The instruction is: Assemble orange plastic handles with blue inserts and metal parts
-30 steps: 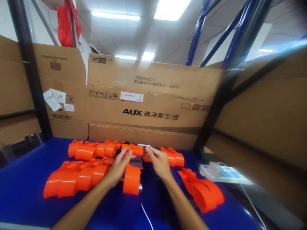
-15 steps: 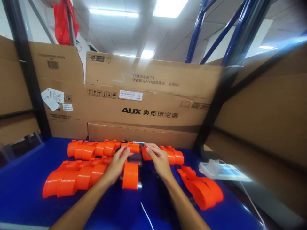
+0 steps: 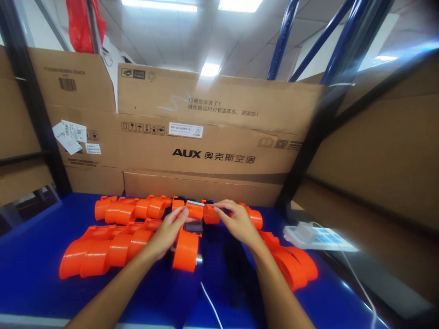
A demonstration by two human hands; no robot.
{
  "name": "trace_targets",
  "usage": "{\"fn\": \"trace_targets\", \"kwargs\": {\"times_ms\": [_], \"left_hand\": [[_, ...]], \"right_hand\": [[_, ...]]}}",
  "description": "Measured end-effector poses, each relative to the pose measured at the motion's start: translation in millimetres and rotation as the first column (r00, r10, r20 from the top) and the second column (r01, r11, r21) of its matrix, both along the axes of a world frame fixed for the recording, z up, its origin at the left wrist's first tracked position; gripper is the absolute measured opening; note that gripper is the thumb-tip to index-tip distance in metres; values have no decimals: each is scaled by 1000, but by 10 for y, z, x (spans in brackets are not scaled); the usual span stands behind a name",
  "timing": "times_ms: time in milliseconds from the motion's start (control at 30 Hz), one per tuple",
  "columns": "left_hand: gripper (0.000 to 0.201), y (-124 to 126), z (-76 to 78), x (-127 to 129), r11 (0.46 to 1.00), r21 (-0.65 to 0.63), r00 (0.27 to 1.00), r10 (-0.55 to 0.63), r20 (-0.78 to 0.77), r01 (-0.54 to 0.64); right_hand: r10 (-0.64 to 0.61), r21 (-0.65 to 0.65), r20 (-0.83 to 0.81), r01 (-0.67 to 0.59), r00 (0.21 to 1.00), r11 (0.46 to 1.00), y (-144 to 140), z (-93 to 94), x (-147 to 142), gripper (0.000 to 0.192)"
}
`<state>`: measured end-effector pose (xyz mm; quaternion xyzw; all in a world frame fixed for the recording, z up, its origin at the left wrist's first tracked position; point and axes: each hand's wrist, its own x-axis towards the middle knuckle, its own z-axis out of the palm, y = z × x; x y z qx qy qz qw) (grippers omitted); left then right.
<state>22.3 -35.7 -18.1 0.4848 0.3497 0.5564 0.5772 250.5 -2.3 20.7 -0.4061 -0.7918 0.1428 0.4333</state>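
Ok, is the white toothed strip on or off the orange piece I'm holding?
Looks on: the white toothed strip runs along the upper edge of the orange piece in your left hand. Whether fastened, I can't tell.

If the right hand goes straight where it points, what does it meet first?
Apparently the orange piece beside its fingers, then the second orange piece in the left hand; depth is unclear.
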Motion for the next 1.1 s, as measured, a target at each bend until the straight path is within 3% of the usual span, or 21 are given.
{"fn": "trace_targets", "kwargs": {"times_ms": [67,167,333,800,1000,1100], "left_hand": [[57,-2,-4,-5,999,-26,1000,25,13,-24],[57,-22,11,-12,998,-52,999,31,31,-29],[56,-81,68,1,999,-45,999,19,46,-17],[59,-95,74,26,998,-57,998,1,70,3],[57,-90,68,19,998,-63,998,10,66,-6],[55,-75,44,32,998,-70,997,9,81,-3]], "right_hand": [[-119,45,214,112,970,993,18,15,162,19],[-129,-9,470,151,873,988,10,-25,334,11],[-87,-98,616,186,783,978,-37,-138,339,19],[-81,-63,650,159,755,985,-56,-229,159,20],[-106,-56,552,163,827,985,-77,-74,203,9],[-145,23,401,148,905,989,-148,35,108,19]]}}
